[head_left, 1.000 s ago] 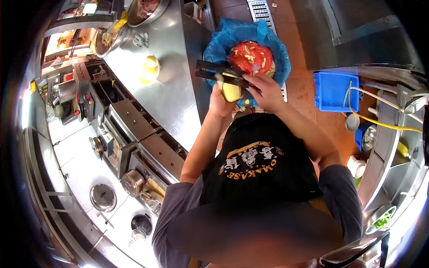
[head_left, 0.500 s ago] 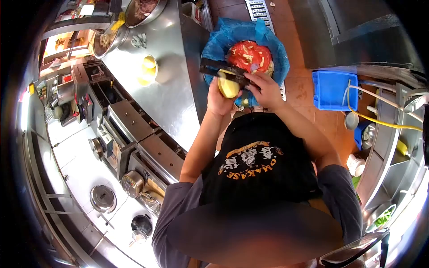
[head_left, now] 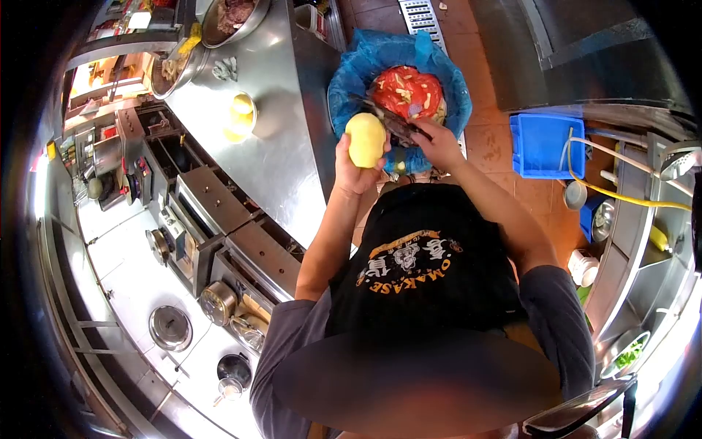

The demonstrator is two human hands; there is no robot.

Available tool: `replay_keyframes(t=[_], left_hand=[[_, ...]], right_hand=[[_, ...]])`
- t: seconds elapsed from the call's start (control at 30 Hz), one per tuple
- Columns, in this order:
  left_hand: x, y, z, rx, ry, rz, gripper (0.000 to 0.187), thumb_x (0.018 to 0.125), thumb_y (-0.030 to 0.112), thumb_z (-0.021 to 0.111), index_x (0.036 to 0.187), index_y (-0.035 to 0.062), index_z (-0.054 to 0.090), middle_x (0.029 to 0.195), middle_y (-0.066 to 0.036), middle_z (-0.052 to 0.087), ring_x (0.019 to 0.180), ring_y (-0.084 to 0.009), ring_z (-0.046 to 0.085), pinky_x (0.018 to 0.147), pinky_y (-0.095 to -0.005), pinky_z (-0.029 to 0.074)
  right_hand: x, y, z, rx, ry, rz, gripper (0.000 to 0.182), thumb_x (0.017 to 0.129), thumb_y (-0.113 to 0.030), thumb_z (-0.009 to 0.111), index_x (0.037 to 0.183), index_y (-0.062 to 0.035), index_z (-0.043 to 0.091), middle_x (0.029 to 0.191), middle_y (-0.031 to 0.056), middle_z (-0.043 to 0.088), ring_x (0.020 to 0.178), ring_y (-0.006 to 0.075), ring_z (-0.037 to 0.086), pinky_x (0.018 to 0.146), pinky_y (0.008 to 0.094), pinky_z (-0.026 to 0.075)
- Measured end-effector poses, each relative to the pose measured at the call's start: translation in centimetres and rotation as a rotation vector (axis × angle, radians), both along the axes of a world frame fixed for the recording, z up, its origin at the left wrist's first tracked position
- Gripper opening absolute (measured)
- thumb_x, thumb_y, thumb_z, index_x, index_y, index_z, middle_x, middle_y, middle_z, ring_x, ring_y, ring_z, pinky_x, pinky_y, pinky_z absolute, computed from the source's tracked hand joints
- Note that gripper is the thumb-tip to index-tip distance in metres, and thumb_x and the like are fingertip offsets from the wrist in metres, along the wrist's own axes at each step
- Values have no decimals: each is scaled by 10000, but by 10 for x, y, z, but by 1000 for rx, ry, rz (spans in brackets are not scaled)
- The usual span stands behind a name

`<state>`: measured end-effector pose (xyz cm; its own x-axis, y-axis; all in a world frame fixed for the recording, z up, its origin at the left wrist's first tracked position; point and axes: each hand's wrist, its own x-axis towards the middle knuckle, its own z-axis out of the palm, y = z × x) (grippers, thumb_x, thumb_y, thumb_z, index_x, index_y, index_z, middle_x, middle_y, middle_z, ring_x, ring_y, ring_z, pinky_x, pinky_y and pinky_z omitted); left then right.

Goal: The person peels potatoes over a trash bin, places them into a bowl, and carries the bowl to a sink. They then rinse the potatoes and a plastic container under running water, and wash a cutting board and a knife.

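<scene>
My left hand holds a peeled yellow potato upright in front of me. My right hand grips a dark cleaver, its blade angled up and left beside the potato. Both are over a bin lined with a blue bag that holds a red bag with pale peelings on it.
A steel counter runs on my left with a small bowl of peeled potatoes and metal bowls farther back. A cooker with pots lies lower left. A blue crate and a yellow hose are on the right.
The cleaver lay flat across the potato; now it is tilted and drawn to the right. My left hand has turned the potato upright and lifted it clear of the blade.
</scene>
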<state>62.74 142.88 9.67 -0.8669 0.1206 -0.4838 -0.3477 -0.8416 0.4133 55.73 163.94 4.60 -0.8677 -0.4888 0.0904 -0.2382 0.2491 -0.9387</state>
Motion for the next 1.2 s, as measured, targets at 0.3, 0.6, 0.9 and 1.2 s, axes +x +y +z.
replay_keyframes(t=[0.3,0.6,0.9,1.2], left_hand=[[-2,1,-4,-21,-86,22,682,888,673,415,1246,103,528,1121,-153,606,874,-236,618,520,-254,473],[5,1,12,16,-10,6,672,869,602,541,1282,76,482,1129,-142,593,897,-227,614,575,-264,503],[-12,-3,55,-1292,337,-125,620,670,89,818,1185,24,479,1076,-108,602,979,-198,600,874,-314,483],[-6,4,46,-1641,398,-21,670,646,141,863,1151,0,446,1083,-158,556,994,-247,591,854,-345,495]], right_hand=[[4,-6,41,-1,133,-20,349,872,-208,627,1208,-113,616,1061,149,642,990,336,605,847,391,490],[7,9,37,33,-36,-89,366,871,-239,632,1210,-102,617,1134,162,642,1034,329,613,883,403,488],[-21,54,13,237,-94,-43,314,849,-170,652,1160,-122,649,1093,126,655,1032,301,620,874,366,506],[-23,40,25,255,81,-34,292,871,-206,641,1145,-106,651,1074,123,656,988,301,630,823,372,517]])
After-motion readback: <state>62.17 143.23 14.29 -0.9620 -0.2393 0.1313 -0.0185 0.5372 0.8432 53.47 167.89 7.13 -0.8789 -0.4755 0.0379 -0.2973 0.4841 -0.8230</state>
